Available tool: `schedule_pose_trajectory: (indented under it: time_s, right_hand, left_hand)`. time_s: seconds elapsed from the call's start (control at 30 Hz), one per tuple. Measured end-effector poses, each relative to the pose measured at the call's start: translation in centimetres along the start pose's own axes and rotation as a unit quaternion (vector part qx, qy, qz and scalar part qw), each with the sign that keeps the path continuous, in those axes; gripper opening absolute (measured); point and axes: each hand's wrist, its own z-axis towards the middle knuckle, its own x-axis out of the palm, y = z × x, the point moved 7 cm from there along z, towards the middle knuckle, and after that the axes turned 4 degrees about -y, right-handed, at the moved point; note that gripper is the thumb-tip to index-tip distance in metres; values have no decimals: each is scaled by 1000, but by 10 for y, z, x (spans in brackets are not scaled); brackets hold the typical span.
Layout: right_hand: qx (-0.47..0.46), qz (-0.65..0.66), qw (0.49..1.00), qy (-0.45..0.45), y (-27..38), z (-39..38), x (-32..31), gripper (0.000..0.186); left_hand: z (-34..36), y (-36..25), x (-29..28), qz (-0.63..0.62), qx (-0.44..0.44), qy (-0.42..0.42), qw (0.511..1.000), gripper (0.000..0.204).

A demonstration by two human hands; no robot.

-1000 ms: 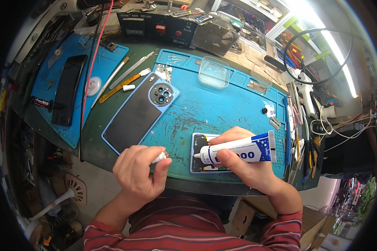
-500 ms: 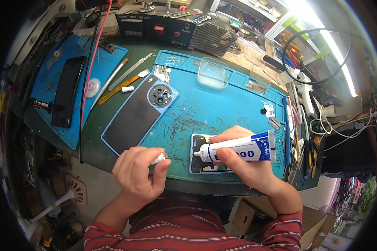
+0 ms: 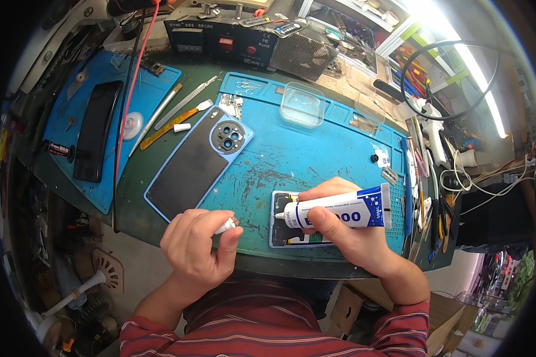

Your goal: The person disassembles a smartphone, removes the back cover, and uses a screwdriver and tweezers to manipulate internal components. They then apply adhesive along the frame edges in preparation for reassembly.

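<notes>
My right hand point(image 3: 351, 232) grips a white and blue glue tube point(image 3: 363, 205), its fingers behind and its thumb in front. The tube's narrow nozzle points left and is uncapped. Underneath lies an opened phone body point(image 3: 280, 235) with a light rim and dark inner parts, largely covered by the tube and hand. Between the thumb and fingers of my left hand point(image 3: 199, 247) is a small white cap point(image 3: 225, 225), held apart from the nozzle. A blue-rimmed phone back panel point(image 3: 187, 163) with a round camera module point(image 3: 227, 136) rests at an angle beyond my left hand.
A clear plastic box point(image 3: 302, 106) stands on the blue work mat point(image 3: 268, 160). A black phone point(image 3: 98, 131) lies on another mat at the left. A brush point(image 3: 175, 128) and tweezers are between the mats. Pliers and hand tools point(image 3: 438, 226) line the right edge.
The tube has tilted very slightly in my right hand, its nozzle tip a touch higher. My left hand and the cap stay almost where they were.
</notes>
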Motion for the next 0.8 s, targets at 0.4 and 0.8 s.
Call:
schedule_pose_trajectory:
  time_s: [0.4, 0.8]
  right_hand:
    - [11, 2, 1000, 1, 2, 1, 1, 24]
    - [20, 10, 1000, -13, 0, 1, 0, 27]
  left_hand:
    - [-1, 0, 0, 5, -2, 3, 1000, 21]
    - [0, 0, 0, 5, -1, 1, 1000, 21]
